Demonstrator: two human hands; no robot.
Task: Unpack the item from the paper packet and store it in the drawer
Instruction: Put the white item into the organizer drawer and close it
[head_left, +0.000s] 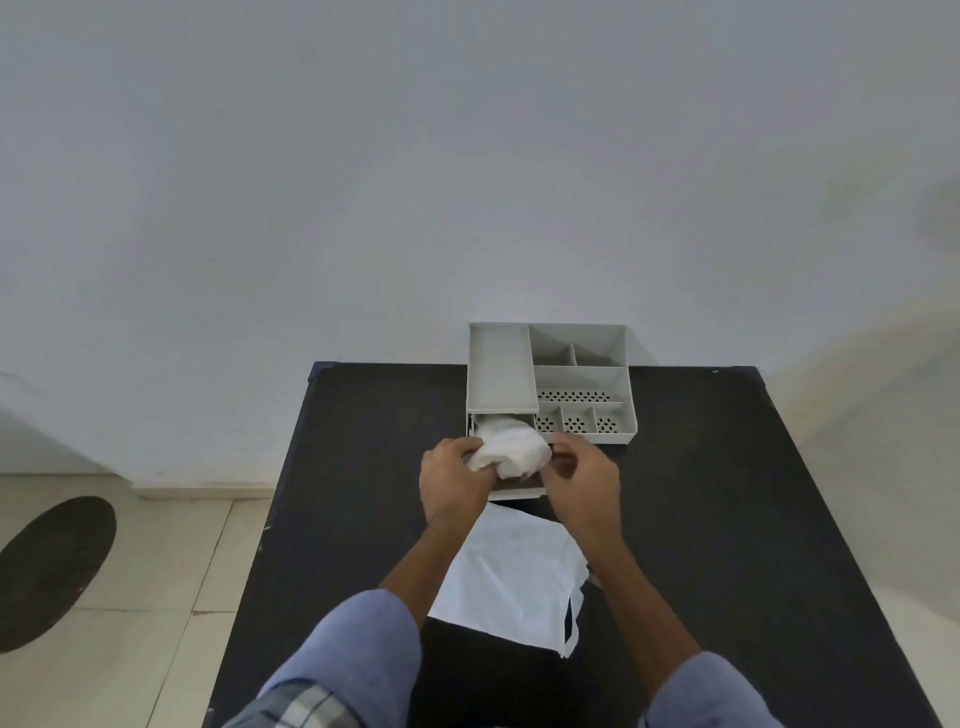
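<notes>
While over the drawer, white cloth between both hands' fingers

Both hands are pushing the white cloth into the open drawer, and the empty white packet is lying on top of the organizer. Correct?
Not quite. In the head view the packet lies flat on the black table, under the forearms, not on the organizer. The rest holds: left hand and right hand press the cloth into the drawer.

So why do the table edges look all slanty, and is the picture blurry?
Head view: the wide lens stretches things, so the table fans out toward the bottom. Soft, even light, no glare; faint shadows on the wall. The cloth between the left hand and right hand is bright, its folds washed out. Edges look slightly soft.
</notes>
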